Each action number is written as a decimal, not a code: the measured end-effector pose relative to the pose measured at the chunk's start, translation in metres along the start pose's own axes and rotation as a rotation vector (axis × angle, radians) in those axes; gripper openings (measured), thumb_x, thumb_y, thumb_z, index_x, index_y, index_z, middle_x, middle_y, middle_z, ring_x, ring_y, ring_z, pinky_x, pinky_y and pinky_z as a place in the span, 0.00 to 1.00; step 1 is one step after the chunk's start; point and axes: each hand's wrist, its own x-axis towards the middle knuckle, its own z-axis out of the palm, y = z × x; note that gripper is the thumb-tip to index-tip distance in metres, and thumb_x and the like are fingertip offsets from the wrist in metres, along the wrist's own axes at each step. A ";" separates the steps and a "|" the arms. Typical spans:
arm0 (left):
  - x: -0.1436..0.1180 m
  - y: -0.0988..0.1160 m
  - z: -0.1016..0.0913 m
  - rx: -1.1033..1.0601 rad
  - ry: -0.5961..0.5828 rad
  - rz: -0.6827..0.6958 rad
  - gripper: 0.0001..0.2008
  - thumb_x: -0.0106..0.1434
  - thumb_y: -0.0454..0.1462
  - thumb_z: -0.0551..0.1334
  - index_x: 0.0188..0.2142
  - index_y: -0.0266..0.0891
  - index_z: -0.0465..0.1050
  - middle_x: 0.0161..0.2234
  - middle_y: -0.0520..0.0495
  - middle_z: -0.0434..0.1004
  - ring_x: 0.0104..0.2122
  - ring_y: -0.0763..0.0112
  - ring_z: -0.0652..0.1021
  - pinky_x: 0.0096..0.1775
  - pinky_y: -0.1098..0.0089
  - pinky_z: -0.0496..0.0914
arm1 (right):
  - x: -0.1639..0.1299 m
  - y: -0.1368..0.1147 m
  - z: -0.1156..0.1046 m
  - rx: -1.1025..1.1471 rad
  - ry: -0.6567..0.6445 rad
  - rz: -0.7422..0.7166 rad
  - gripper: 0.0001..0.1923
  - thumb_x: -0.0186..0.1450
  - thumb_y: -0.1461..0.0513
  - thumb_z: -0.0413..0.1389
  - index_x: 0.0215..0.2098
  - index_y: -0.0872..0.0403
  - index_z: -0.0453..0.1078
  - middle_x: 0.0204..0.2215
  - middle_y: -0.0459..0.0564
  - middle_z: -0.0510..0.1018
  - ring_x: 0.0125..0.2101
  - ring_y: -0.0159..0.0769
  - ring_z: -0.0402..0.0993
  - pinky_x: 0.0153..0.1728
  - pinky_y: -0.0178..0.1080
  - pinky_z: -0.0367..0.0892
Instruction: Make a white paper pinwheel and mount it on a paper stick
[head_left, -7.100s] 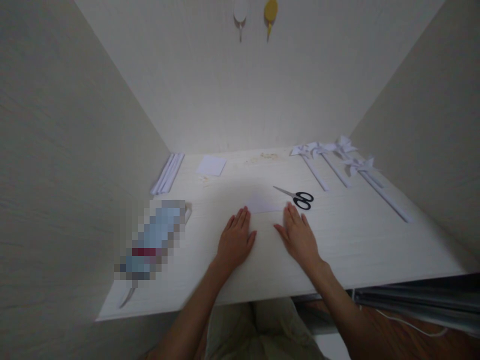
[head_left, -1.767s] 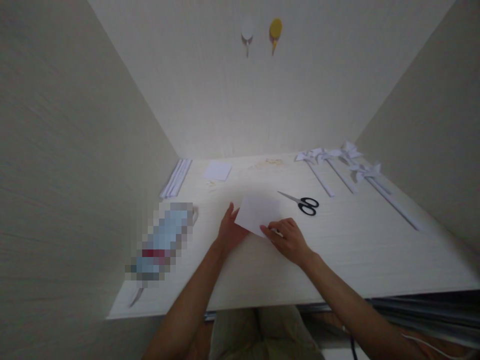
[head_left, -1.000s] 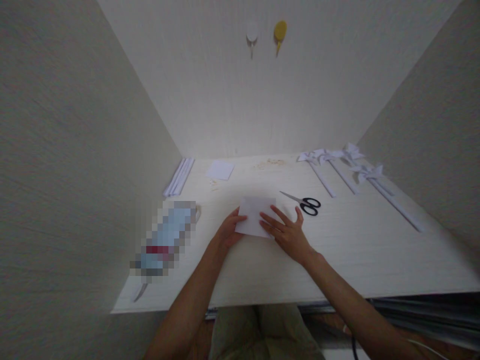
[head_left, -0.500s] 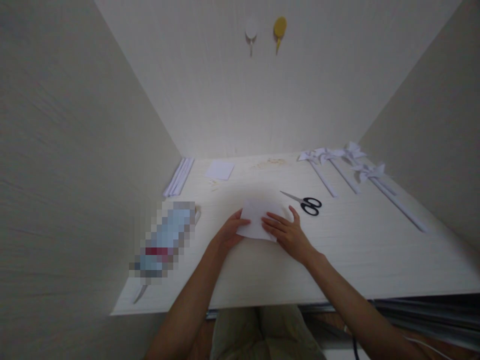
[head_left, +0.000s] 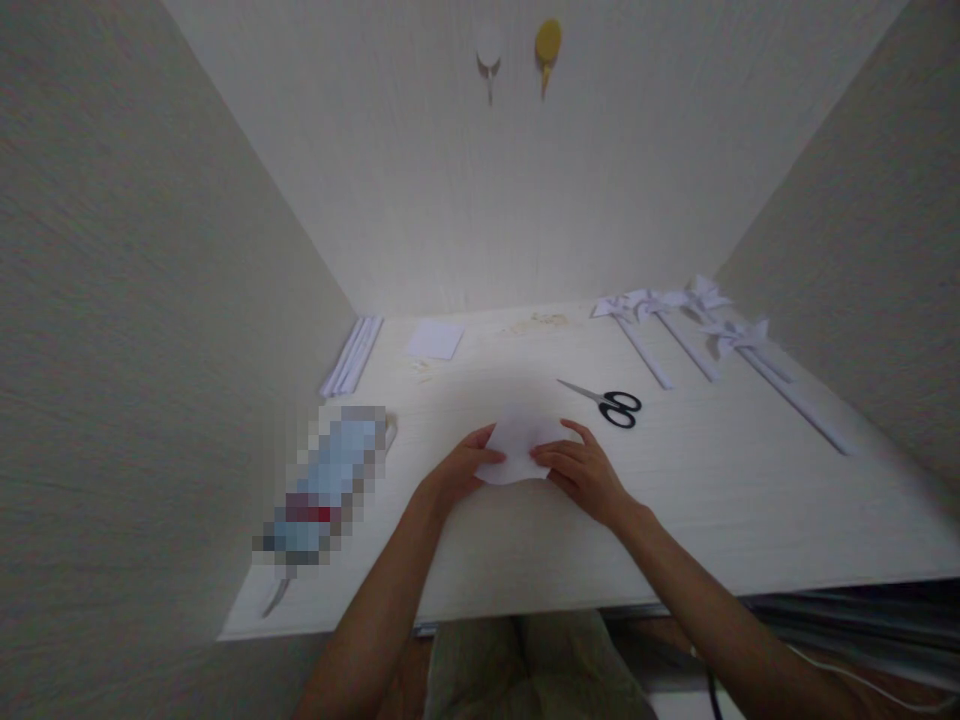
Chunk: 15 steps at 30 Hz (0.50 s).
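Note:
A small white sheet of paper (head_left: 516, 458) is between my hands at the middle of the table, its near edge bowed. My left hand (head_left: 461, 465) grips its left side, thumb on top and the other fingers underneath. From the right, my right hand (head_left: 585, 468) holds the paper with its fingertips bent over the surface; one finger sticks up apart from the sheet. Just beyond my right hand lie black-handled scissors (head_left: 609, 402), blades pointing to the far left.
Several paper pinwheels on rolled sticks (head_left: 739, 340) lie at the far right. Rolled paper sticks (head_left: 352, 355), a white paper square (head_left: 436, 340) and small scattered bits (head_left: 544, 322) are toward the back. A blurred-out object (head_left: 330, 485) lies on the left. Walls enclose three sides.
My right fingers have gone from lying spread on the paper to bending over its right side. The sheet now bows more between my hands. The whole view has shifted slightly.

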 end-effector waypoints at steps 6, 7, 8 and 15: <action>-0.001 -0.001 -0.002 0.026 -0.029 -0.043 0.22 0.38 0.28 0.62 0.38 0.37 0.72 0.31 0.46 0.76 0.28 0.68 0.73 0.31 0.70 0.64 | 0.001 -0.001 -0.002 -0.004 0.001 0.081 0.07 0.62 0.65 0.47 0.33 0.52 0.67 0.30 0.46 0.78 0.31 0.31 0.73 0.48 0.48 0.54; -0.001 -0.001 -0.002 0.031 -0.037 -0.048 0.23 0.38 0.28 0.62 0.38 0.37 0.72 0.31 0.46 0.76 0.28 0.67 0.73 0.31 0.70 0.64 | 0.001 -0.001 -0.003 -0.002 0.001 0.090 0.07 0.63 0.65 0.47 0.33 0.52 0.67 0.30 0.46 0.78 0.31 0.31 0.73 0.48 0.47 0.54; 0.000 -0.001 -0.002 0.037 -0.045 -0.049 0.23 0.38 0.28 0.62 0.38 0.37 0.72 0.31 0.46 0.76 0.28 0.67 0.73 0.31 0.70 0.64 | 0.002 -0.002 -0.003 0.000 0.001 0.096 0.07 0.63 0.64 0.47 0.33 0.52 0.67 0.30 0.46 0.78 0.31 0.31 0.72 0.48 0.47 0.54; -0.005 0.001 0.002 0.106 -0.121 -0.059 0.18 0.39 0.28 0.61 0.34 0.36 0.74 0.27 0.48 0.75 0.26 0.70 0.72 0.31 0.73 0.63 | 0.005 -0.002 -0.001 -0.030 0.148 0.206 0.03 0.57 0.61 0.55 0.27 0.52 0.67 0.36 0.50 0.75 0.38 0.37 0.69 0.42 0.45 0.59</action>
